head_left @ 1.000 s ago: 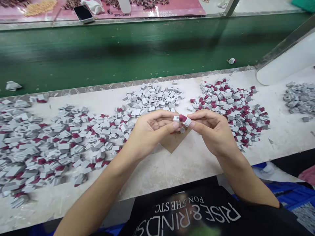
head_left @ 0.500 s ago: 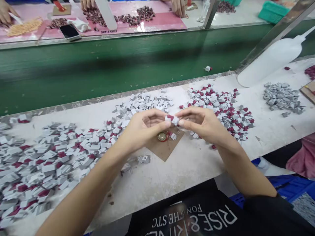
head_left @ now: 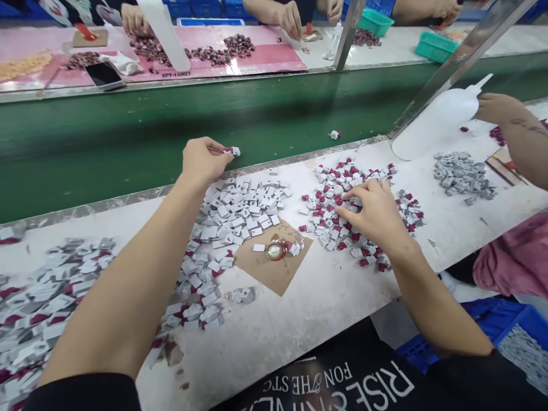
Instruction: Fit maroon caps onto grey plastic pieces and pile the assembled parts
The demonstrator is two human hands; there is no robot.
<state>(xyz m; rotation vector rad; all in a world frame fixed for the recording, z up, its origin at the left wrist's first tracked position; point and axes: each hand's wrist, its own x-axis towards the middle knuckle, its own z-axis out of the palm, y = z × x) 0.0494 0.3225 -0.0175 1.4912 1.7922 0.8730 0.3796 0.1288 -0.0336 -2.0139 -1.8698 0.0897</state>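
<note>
Pinched in my left hand [head_left: 206,160] is a small white and maroon piece [head_left: 232,151], held over the near edge of the green belt [head_left: 162,137]. My right hand [head_left: 372,208] reaches into a pile of white and maroon pieces [head_left: 329,194], its thumb and forefinger close together at one of them; what lies between the fingertips is too small to name. Between the arms, a brown card [head_left: 280,279] carries a round red-rimmed cap [head_left: 275,250], a white block [head_left: 259,248] and a small white and maroon piece [head_left: 293,249]. Plain white blocks [head_left: 244,205] lie behind the card.
A metal post and white squeeze bottle [head_left: 432,125] stand at the right, near another person's hand. Grey pieces [head_left: 462,174] lie beside them. A large mixed pile [head_left: 55,302] covers the left. Co-workers' hands work across the belt. One piece [head_left: 334,135] rests on the belt.
My hands have moved apart from above the card. The left went up and left to the belt with a piece; the right moved onto the right-hand pile. Another person's arm has appeared at the right.
</note>
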